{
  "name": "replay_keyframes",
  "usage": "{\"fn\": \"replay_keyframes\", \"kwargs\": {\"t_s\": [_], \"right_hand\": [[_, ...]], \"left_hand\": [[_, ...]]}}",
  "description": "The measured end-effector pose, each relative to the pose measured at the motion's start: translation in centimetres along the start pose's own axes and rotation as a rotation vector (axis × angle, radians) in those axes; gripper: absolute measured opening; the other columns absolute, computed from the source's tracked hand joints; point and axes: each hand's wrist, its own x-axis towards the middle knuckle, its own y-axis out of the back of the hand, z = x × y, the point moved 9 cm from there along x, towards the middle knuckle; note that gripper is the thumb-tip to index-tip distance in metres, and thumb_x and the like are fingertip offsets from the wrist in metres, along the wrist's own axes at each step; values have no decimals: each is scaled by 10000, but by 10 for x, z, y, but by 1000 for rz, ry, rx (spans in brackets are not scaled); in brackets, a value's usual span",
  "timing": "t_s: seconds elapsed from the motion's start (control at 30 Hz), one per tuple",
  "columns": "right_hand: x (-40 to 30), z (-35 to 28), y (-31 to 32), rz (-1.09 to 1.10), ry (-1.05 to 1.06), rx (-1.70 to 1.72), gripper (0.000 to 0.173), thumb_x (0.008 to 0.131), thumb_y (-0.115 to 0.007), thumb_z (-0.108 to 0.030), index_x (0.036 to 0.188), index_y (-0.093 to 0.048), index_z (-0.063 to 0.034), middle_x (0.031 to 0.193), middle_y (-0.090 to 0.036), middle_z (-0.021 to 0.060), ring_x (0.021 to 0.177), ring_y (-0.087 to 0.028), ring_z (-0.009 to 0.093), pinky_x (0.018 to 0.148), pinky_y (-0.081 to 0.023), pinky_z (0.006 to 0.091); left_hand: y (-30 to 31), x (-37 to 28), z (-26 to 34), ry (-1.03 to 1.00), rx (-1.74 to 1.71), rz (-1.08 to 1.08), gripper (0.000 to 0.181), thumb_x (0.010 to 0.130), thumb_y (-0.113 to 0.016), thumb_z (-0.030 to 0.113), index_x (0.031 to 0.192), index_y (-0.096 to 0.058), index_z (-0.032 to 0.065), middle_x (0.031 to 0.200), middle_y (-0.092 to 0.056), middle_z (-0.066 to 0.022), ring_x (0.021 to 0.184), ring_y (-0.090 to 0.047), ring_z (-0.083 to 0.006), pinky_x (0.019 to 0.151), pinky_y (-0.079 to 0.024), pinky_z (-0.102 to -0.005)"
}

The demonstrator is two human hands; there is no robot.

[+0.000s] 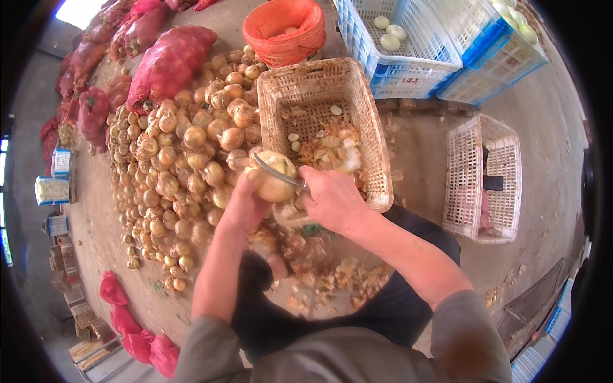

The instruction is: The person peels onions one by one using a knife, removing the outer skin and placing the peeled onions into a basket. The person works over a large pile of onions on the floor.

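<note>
My left hand (250,197) grips a large pale onion (275,184) above the near left part of a stained plastic crate (376,143). In my right hand (330,196) is a small knife (278,173), its curved blade lying across the top of the onion. The handle is mostly hidden by my fingers. Inside the crate are onion skins (330,141) and a few white cut pieces (335,110). A big heap of unpeeled onions (167,184) spreads over the floor to the left of my hands.
A red mesh-lined tub (283,33) stands beyond the crate. Blue-and-white crates (402,81), one with peeled onions (390,42), are at the back right. A white crate (481,179) stands to the right. Pink mesh sacks (172,62) lie back left; loose skins (335,277) litter the floor between my legs.
</note>
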Motion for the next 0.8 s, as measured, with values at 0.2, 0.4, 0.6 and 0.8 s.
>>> {"fn": "replay_keyframes", "kwargs": {"t_s": [0.2,0.4,0.6,0.8], "right_hand": [[1,2,-2,-17,-12,-21,193,887,-658,-104,1032,-610,14,786,-704,236,809,-710,447,720,-545,559],[5,14,-8,-20,-26,-21,204,869,-666,-79,1047,-611,5,805,-714,230,818,-716,438,714,-552,545],[4,5,-4,36,42,-66,274,859,-672,-68,1120,-616,-6,828,-724,214,832,-721,423,714,-556,536],[6,12,-4,30,19,-58,350,839,-704,-46,1177,-613,-24,848,-722,206,839,-719,416,715,-558,527]], "left_hand": [[-12,2,16,-103,69,6,827,867,-786,582,1393,-511,6,1264,-654,-111,1114,-679,-211,949,-584,-383],[-18,0,16,-194,278,22,883,843,-793,633,1397,-506,8,1227,-657,-101,1093,-676,-184,912,-572,-340],[0,-5,-2,-44,-75,-23,931,808,-764,644,1473,-490,53,1303,-639,-94,1138,-650,-235,893,-572,-402],[-8,-4,8,-73,27,-11,1018,755,-816,653,1489,-449,51,1284,-614,-80,1163,-633,-209,939,-560,-398]]}}
